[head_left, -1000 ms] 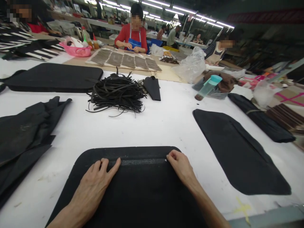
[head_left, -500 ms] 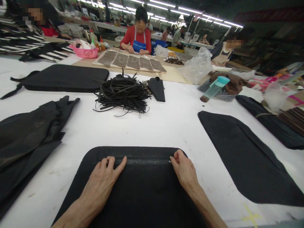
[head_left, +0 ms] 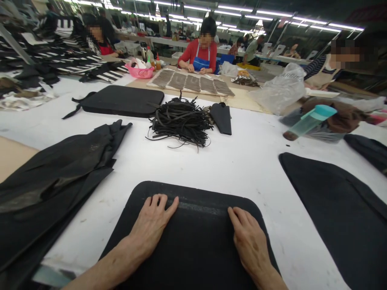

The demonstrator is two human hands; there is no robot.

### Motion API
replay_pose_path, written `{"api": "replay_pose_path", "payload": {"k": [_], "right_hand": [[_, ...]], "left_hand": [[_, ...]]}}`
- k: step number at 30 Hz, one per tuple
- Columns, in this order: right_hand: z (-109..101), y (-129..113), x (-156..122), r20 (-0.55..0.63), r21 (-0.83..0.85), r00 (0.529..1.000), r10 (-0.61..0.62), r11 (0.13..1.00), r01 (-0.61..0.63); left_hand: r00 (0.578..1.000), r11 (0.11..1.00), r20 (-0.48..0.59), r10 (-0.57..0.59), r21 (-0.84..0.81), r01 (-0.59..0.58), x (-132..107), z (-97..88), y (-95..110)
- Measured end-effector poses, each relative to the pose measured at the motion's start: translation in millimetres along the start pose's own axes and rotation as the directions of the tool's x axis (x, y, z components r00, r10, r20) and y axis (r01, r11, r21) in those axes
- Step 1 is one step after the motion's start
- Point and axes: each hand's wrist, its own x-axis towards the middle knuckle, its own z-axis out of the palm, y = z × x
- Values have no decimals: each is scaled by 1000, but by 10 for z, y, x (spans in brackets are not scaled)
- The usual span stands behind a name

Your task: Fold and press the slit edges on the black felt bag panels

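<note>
A black rounded-corner panel (head_left: 196, 249) lies flat on the white tabletop in front of me. Across its far end runs a greyish, slightly shiny band (head_left: 203, 208). My left hand (head_left: 151, 227) rests on the panel with thumb and fingers spread, the thumb tip at the band's left end. At the band's right end, my right hand (head_left: 250, 237) lies with its fingers stretched forward and touching the surface. I see nothing held in either hand, though the underside of the right hand is hidden.
Beyond the panel lie a heap of thin black strips (head_left: 183, 121) and a thick black pad (head_left: 123, 100). Loose black sheets (head_left: 69, 169) lie left, another black panel (head_left: 338, 209) right. A teal-capped bottle (head_left: 311, 121) leans by a plastic bag (head_left: 284, 86). A co-worker (head_left: 201, 56) sits opposite.
My right hand has gone from bent, pinched fingers with a small pale bit at the tips to stretched fingers on the panel. The view has swung left, so things appear further right.
</note>
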Motion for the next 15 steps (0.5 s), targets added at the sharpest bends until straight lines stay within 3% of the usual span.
{"api": "replay_pose_path", "payload": {"k": [5, 9, 11, 13, 15], "right_hand": [[-141, -110, 33, 59, -40, 995, 77, 996, -75], [-321, -393, 259, 129, -128, 963, 235, 967, -219], [-351, -560, 394, 149, -96, 963, 223, 973, -210], [-317, -699, 494, 139, 4, 983, 120, 993, -121], [-242, -775, 533, 101, 105, 995, -8, 994, -3]], "left_hand": [[992, 994, -99, -78, -87, 70, -61, 44, -158], [975, 985, -173, -141, -126, 120, 19, -60, -93], [987, 986, -160, -27, -167, -1, 99, -108, 1], [985, 961, -92, 147, -223, -165, 177, -128, 91], [967, 930, -18, 255, -268, -250, 231, -118, 145]]}}
